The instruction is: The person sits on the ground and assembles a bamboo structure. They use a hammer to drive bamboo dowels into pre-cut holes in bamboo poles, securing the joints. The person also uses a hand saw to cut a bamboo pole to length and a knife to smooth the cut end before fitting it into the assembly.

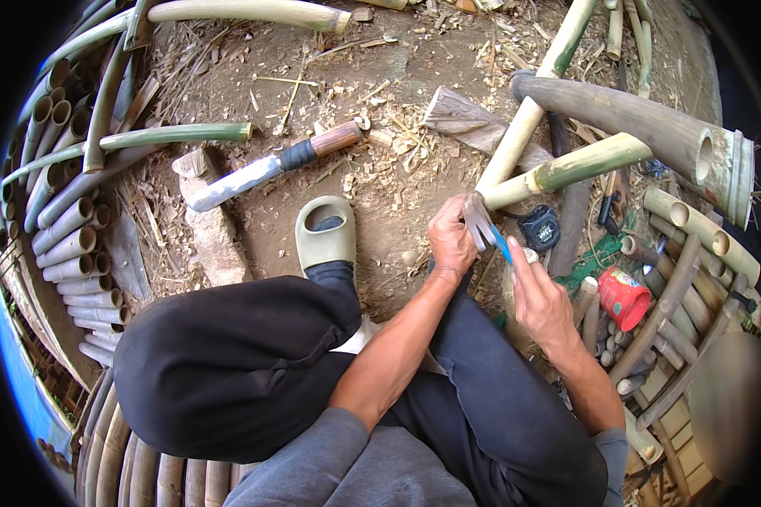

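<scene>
My right hand (539, 297) is closed round the blue handle (500, 245) of what looks like a claw hammer. Its grey, forked metal head (479, 221) is right beside my left hand. Closed in a fist, my left hand (453, 237) sits over my thigh near the lower end of a cut bamboo pole (579, 169); whatever its fingers grip is hidden. Another pale pole (516, 139) meets that bamboo at the same spot in a V. A black tape measure (539, 226) lies on the ground just right of the hammer head.
A big knife (275, 165) with a wooden handle rests on a wood block (213, 224) at left. Bamboo tubes (68, 253) are stacked along the left side. At right are a thick bamboo pole (617, 106), a red tub (624, 297) and more bamboo pieces. Shavings litter the dirt.
</scene>
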`<act>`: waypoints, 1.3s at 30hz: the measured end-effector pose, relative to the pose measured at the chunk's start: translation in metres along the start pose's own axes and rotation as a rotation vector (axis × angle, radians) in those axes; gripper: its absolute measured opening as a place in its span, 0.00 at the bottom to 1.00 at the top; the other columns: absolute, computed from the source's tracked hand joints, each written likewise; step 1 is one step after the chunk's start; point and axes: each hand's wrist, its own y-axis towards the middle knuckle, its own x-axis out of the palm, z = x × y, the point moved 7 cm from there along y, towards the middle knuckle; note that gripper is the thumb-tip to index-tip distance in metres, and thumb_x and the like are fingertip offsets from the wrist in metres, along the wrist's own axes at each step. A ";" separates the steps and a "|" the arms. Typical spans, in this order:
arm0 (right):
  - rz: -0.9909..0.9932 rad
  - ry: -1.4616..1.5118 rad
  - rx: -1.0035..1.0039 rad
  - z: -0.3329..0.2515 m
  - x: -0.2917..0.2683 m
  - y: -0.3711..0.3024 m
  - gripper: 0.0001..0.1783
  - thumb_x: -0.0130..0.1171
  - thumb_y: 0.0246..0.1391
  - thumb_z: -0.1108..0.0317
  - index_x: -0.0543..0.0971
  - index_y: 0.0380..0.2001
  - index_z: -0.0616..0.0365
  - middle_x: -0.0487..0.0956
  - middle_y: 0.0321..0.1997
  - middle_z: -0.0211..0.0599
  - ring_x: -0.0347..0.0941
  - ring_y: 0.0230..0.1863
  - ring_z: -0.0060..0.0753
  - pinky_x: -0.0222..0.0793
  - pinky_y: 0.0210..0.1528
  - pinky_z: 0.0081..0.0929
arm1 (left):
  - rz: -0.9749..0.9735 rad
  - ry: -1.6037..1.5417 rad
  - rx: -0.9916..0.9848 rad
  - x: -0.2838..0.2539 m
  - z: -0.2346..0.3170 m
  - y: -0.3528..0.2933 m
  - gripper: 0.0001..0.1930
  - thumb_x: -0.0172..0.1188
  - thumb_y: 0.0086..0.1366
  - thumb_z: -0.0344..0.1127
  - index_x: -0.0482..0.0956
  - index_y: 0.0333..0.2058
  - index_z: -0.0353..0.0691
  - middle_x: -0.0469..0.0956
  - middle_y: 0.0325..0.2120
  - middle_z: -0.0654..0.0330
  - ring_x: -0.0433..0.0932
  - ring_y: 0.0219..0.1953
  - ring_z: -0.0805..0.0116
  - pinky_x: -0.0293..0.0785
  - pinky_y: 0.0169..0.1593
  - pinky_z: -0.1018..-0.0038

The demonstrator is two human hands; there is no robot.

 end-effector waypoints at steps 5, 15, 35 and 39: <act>0.146 0.046 -0.058 -0.010 -0.010 0.006 0.33 0.56 0.59 0.74 0.65 0.68 0.50 0.72 0.28 0.44 0.74 0.22 0.51 0.73 0.25 0.44 | -0.037 -0.042 -0.133 0.002 -0.002 -0.002 0.10 0.66 0.62 0.31 0.84 0.42 0.38 0.84 0.35 0.55 0.83 0.34 0.68 0.77 0.39 0.72; 0.244 0.108 -0.102 -0.012 -0.020 -0.001 0.31 0.52 0.61 0.77 0.63 0.68 0.59 0.78 0.46 0.58 0.79 0.40 0.59 0.77 0.39 0.46 | -0.119 -0.056 -0.255 0.004 -0.005 -0.008 0.14 0.61 0.61 0.26 0.80 0.46 0.35 0.82 0.40 0.51 0.83 0.37 0.53 0.79 0.44 0.67; 0.158 -0.037 -0.106 -0.003 -0.011 0.009 0.33 0.57 0.58 0.75 0.65 0.68 0.53 0.75 0.30 0.44 0.76 0.25 0.52 0.74 0.26 0.44 | -0.116 0.129 0.037 0.010 0.005 -0.017 0.15 0.64 0.61 0.29 0.79 0.47 0.34 0.79 0.47 0.49 0.77 0.49 0.48 0.74 0.53 0.61; 0.041 -0.084 -0.033 0.009 -0.006 0.018 0.34 0.57 0.57 0.76 0.65 0.68 0.55 0.75 0.30 0.45 0.75 0.23 0.51 0.74 0.26 0.43 | -0.095 0.187 0.066 0.011 0.003 -0.017 0.15 0.63 0.62 0.30 0.79 0.47 0.33 0.79 0.47 0.49 0.76 0.48 0.49 0.74 0.53 0.62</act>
